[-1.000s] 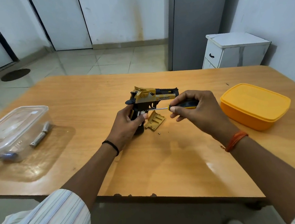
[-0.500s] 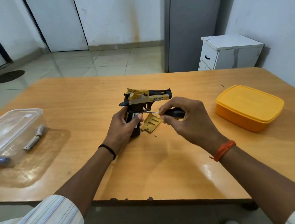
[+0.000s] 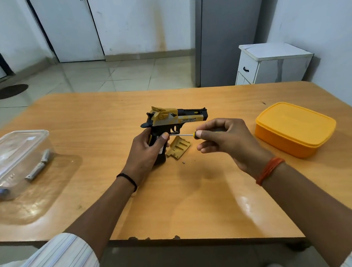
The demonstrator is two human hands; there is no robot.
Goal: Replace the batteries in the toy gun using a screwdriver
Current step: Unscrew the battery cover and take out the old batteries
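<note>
While I watch through the head camera, my left hand is wrapped around the grip of the yellow and black plastic toy gun, holding it upright over the middle of the light brown wooden table with the barrel pointing to the right. My right hand pinches the screwdriver with the black and yellow handle between thumb and forefinger, the other fingers loosely curled below. Its thin metal shaft lies level and runs left to the gun's grip, where the tip meets it just beside my left thumb; I cannot tell whether the tip sits in a screw. On the table right below the shaft, between my two hands, lies the flat yellow plastic battery cover, off the gun and nearly touching its butt. A tiny dark speck that may be a screw rests just in front of the cover. Well apart to the right stands a closed yellow plastic lunch box. To the left sits a clear plastic container with grey cylindrical things inside, too blurred to name. A black band circles my left wrist and orange thread my right.
</note>
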